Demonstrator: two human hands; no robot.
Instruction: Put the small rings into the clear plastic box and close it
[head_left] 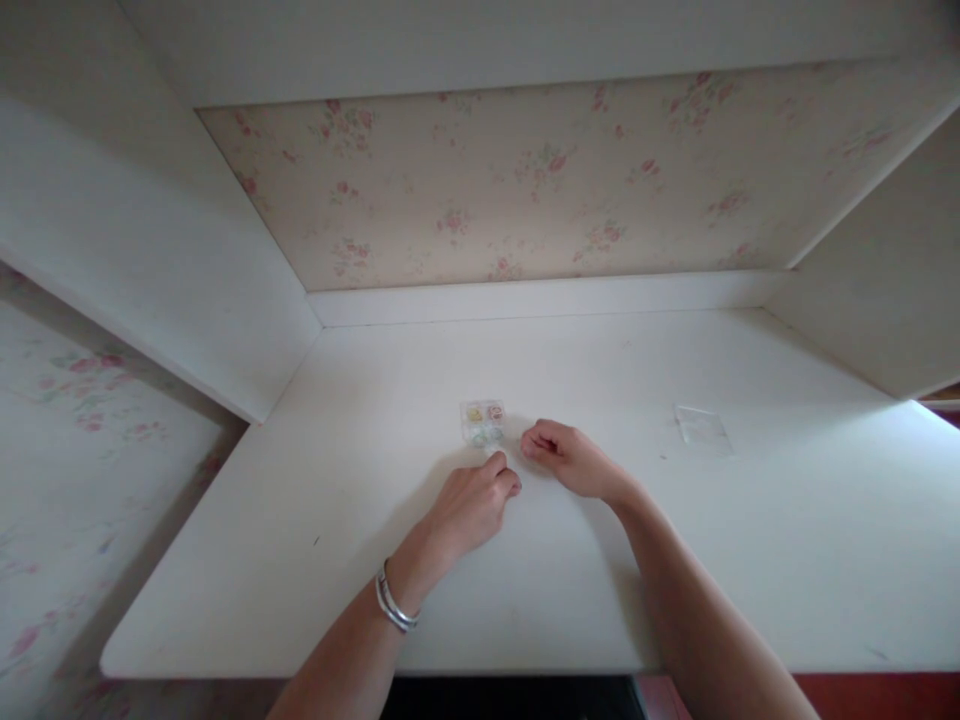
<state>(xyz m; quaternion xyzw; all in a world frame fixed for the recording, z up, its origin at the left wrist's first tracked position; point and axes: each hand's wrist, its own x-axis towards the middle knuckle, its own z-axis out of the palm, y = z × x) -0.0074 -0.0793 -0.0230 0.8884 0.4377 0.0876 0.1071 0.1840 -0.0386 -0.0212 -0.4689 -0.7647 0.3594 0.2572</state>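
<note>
Clear plastic box [482,421] sits just beyond both loosely curled, empty hands; left hand [472,503] could easily nudge it away, right hand [568,457] too.

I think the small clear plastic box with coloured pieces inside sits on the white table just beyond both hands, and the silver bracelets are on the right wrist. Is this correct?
Not quite. The silver bracelets are on the left wrist, not the right, as the head view shows. The rest holds: the small clear plastic box sits on the white table just beyond the left hand and right hand.
</note>
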